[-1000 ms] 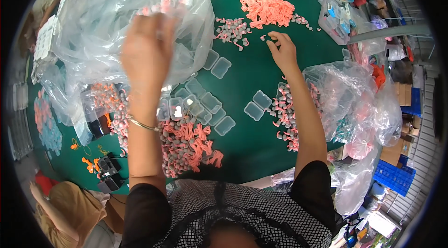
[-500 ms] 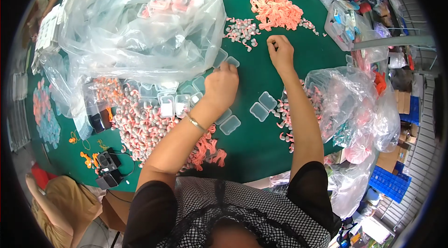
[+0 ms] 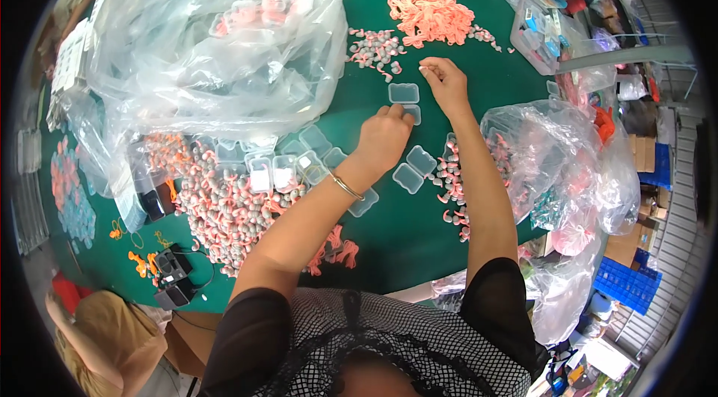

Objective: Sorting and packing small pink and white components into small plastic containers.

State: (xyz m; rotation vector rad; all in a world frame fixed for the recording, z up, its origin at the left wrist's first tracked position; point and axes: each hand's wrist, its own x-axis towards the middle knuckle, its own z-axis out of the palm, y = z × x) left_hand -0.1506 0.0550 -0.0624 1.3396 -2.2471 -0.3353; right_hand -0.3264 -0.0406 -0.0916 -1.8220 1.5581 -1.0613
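Closed on the near half of an unfolded clear plastic box (image 3: 404, 93), my left hand (image 3: 387, 137) is at the middle of the green table. My right hand (image 3: 447, 87) hovers just right of that box, thumb and fingertips brought together; what they hold, if anything, is too small to make out. Beyond my hands lie a small pile of grey-and-pink earplug-like pieces (image 3: 374, 49) and a bigger heap of coral cord bundles (image 3: 432, 16). Another clear box lying unfolded (image 3: 414, 170) rests nearer me, between my forearms.
A large clear bag (image 3: 217, 75) with boxes inside covers the far left. Below it spreads a big heap of grey-and-pink pieces (image 3: 224, 217) with several clear boxes. Plastic bags (image 3: 538, 165) crowd the right edge. A co-worker (image 3: 112, 337) sits at lower left.
My left hand has moved right with the unfolded clear box, bringing it close to my right hand. My right hand has barely shifted, its fingers now reaching slightly more to the left.
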